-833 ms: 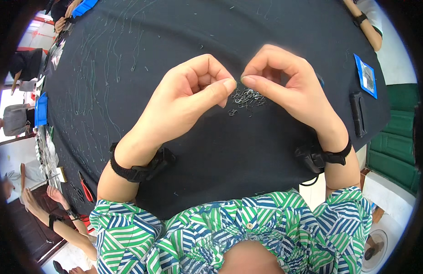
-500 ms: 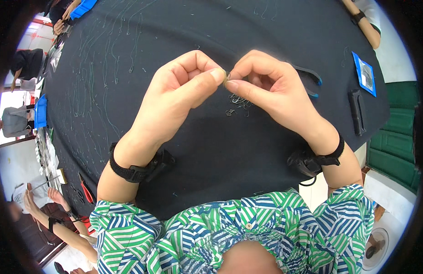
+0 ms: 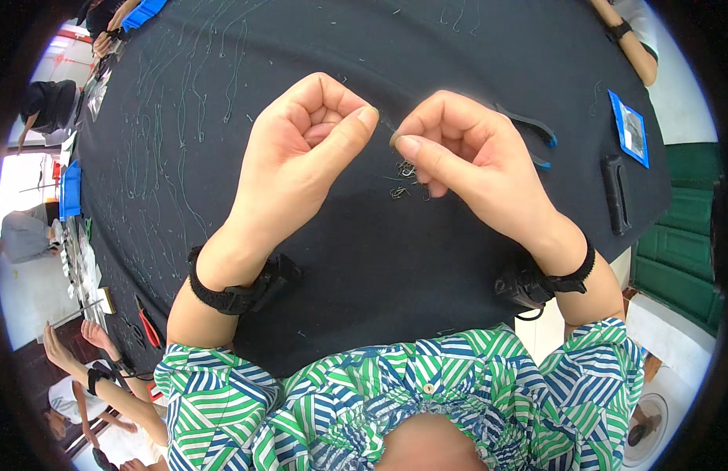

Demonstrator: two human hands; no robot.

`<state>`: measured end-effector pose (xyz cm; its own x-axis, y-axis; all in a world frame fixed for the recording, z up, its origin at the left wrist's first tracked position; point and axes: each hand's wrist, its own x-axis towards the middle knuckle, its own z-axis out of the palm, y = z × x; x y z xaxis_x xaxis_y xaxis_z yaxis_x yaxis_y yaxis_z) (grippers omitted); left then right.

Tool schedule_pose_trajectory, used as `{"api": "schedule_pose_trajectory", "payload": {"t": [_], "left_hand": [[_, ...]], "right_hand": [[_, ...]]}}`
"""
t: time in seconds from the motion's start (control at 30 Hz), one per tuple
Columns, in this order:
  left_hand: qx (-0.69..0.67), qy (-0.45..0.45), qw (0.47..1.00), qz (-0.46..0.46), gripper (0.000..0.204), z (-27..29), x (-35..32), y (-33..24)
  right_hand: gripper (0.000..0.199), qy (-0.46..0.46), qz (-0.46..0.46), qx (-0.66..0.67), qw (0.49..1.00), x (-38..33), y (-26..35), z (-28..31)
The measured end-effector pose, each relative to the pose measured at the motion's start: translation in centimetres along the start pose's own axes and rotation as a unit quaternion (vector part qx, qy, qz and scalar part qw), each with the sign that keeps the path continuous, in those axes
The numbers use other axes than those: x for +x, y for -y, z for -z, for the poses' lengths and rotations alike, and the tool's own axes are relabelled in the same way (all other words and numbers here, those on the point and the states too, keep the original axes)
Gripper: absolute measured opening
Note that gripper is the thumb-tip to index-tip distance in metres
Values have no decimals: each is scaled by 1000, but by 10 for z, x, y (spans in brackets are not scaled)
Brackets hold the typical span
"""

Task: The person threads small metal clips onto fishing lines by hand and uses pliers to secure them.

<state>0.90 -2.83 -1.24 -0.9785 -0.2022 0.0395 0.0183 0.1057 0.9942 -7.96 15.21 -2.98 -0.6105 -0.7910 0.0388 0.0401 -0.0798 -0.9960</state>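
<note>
My left hand (image 3: 301, 149) and my right hand (image 3: 474, 157) are raised over the black cloth, thumb and forefinger pinched on each. A short, faint piece of fishing line (image 3: 387, 124) shows in the small gap between the fingertips. Whether a hook is hidden in either pinch is too small to make out. Below the right fingers lies a small pile of metal fish hooks (image 3: 400, 191), partly covered by that hand. Dark-handled pliers (image 3: 537, 125) lie just beyond the right hand.
Many thin green lines (image 3: 156, 141) lie spread across the left of the black cloth (image 3: 395, 267). At the right are a blue-edged packet (image 3: 632, 129) and a black case (image 3: 614, 195). Red-handled pliers (image 3: 148, 323) lie at the lower left. Other people's arms (image 3: 117, 392) reach along the table's edges.
My hands have drawn apart from touching fingertips, the left moving up and left. A thin strand now shows between them, and the right hand's lower fingers have opened slightly over the hooks.
</note>
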Motion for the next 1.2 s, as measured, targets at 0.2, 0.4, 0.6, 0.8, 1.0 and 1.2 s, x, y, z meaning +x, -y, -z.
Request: {"api": "schedule_pose_trajectory", "payload": {"t": [0.2, 0.4, 0.6, 0.8, 1.0, 1.2], "left_hand": [[42, 2, 999, -12, 8, -3, -1, -1], [53, -4, 998, -24, 11, -3, -1, -2], [43, -7, 999, -11, 10, -5, -1, -3], [97, -17, 995, -8, 10, -7, -1, -6], [140, 63, 988, -10, 10, -5, -5, -7], [41, 93, 995, 13, 10, -6, -6, -8]], "right_hand": [[14, -32, 67, -161, 984, 0, 0, 4], [12, -57, 92, -225, 968, -2, 3, 2], [10, -59, 130, -304, 942, -4, 8, 1], [7, -53, 278, -389, 877, 1, 9, 6], [10, -30, 167, -292, 941, 4, 13, 15], [12, 10, 50, -46, 998, 13, -13, 16]]}}
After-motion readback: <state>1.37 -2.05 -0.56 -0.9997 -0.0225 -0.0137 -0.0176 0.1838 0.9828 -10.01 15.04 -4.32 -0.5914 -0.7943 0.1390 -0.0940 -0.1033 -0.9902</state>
